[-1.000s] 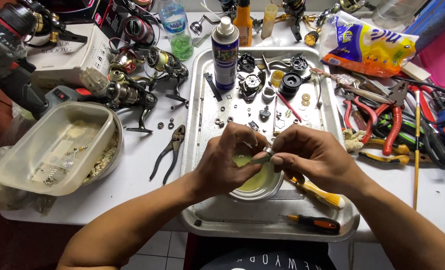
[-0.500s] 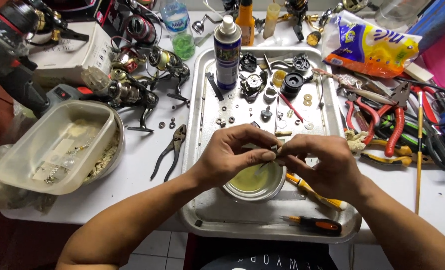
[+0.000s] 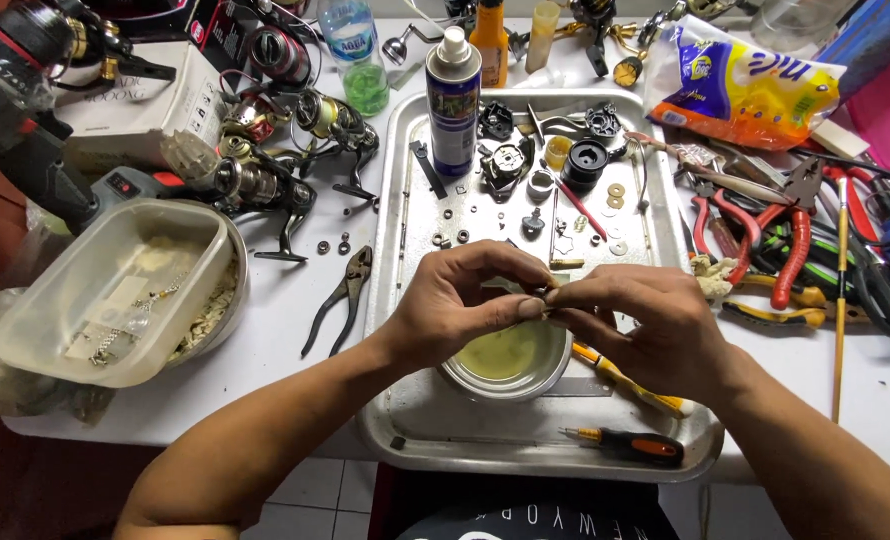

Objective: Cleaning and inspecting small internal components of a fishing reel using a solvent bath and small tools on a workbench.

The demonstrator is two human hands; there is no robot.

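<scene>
My left hand [image 3: 465, 300] and my right hand [image 3: 645, 325] meet fingertip to fingertip over a small round bowl of yellowish liquid [image 3: 505, 362]. Between the fingers sits a small metal part [image 3: 548, 291], too small to make out clearly. Both hands pinch it. The bowl stands on a metal tray [image 3: 420, 420]. Further back on the tray lie several small washers, screws and black fishing reel parts [image 3: 510, 160]. A spray can [image 3: 453, 100] stands upright at the tray's far left.
Two orange-handled screwdrivers [image 3: 630, 445] lie at the tray's near edge. Pliers [image 3: 340, 298] lie left of the tray, beside a plastic tub on a bowl [image 3: 115, 290]. Fishing reels [image 3: 285, 130] are at the back left. Red-handled pliers and tools [image 3: 775, 250] crowd the right.
Both hands stay together over the bowl; the fingers have shifted slightly around the small part. Nothing else has moved.
</scene>
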